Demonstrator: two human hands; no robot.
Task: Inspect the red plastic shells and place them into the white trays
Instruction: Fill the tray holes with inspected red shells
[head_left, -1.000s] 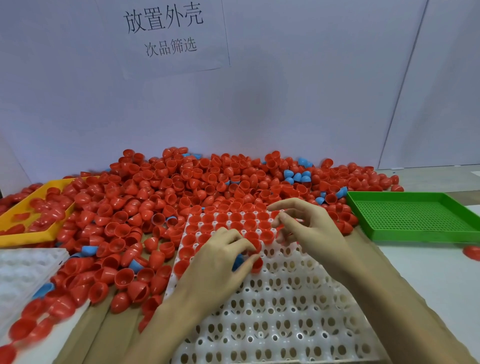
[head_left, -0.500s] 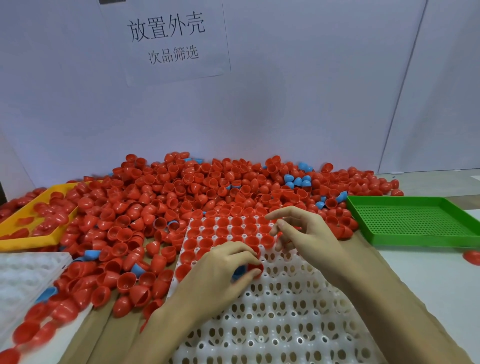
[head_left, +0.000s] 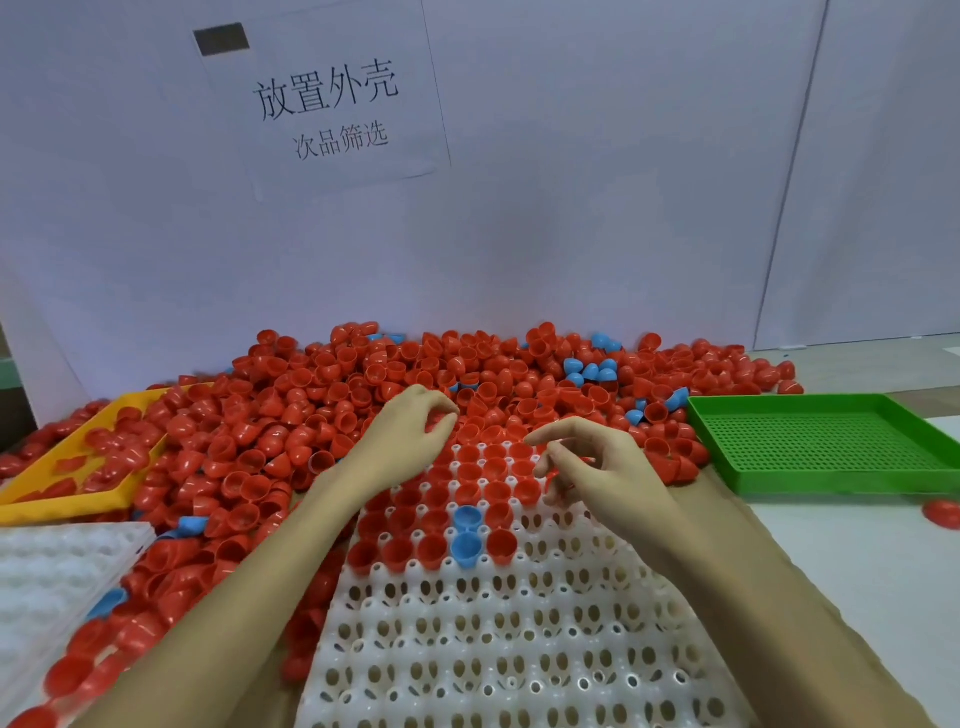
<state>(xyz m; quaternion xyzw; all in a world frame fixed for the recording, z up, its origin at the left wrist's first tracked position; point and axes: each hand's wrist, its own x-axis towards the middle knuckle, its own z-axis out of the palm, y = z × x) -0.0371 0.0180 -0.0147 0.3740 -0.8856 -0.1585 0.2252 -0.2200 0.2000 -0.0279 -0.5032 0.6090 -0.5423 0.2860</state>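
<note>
A big heap of red shells (head_left: 311, 405) covers the table's back. In front of me lies a white tray (head_left: 493, 649); its far rows hold red shells (head_left: 415, 545) and two blue shells (head_left: 466, 530). My left hand (head_left: 410, 436) reaches over the tray's far left corner into the heap, with thumb and fingers pinched around a red shell (head_left: 437, 423). Over the tray's far right part hovers my right hand (head_left: 597, 467), fingers loosely apart and nothing visible in them.
A yellow tray (head_left: 67, 506) with red shells sits at the left, a green mesh tray (head_left: 831, 447) at the right. A second white tray (head_left: 52, 582) lies at the near left. Blue shells (head_left: 589, 371) are scattered in the heap. One red shell (head_left: 943, 512) lies alone at the right.
My left hand left the tray's middle and went forward to the heap, uncovering the two blue shells. My right hand stayed over the tray and loosened its fingers.
</note>
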